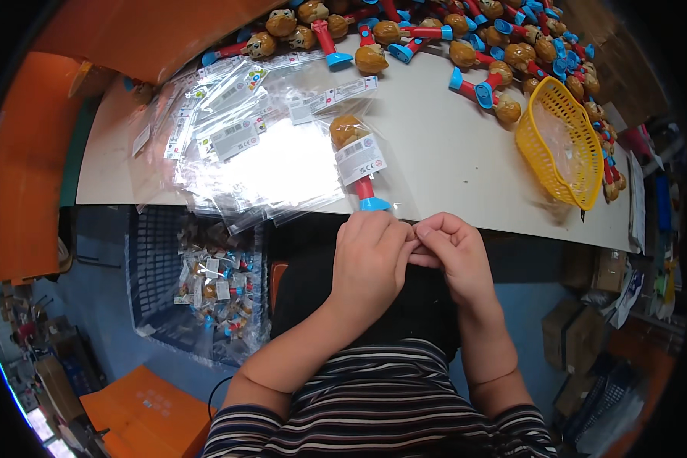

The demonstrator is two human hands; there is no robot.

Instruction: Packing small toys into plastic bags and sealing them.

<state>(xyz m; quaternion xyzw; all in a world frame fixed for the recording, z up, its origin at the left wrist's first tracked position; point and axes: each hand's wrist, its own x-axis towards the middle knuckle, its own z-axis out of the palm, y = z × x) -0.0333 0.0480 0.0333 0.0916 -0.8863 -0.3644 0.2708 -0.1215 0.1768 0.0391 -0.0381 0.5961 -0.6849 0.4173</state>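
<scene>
Already the blue crate holds bagged toys; loose toys remain; left hand and right hand pinch one filled bag.

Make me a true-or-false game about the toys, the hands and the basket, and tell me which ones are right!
1. A toy in a clear bag lies just beyond the left hand. True.
2. That toy's head points toward the person. False: its blue foot does.
3. The yellow basket is toward the right of the table. True.
4. A hand is inside the yellow basket. False: the right hand is close beside the left hand.
5. The blue crate holds bagged toys. True.
6. That crate sits on top of the table. False: it is lower down, at the person's left.
</scene>
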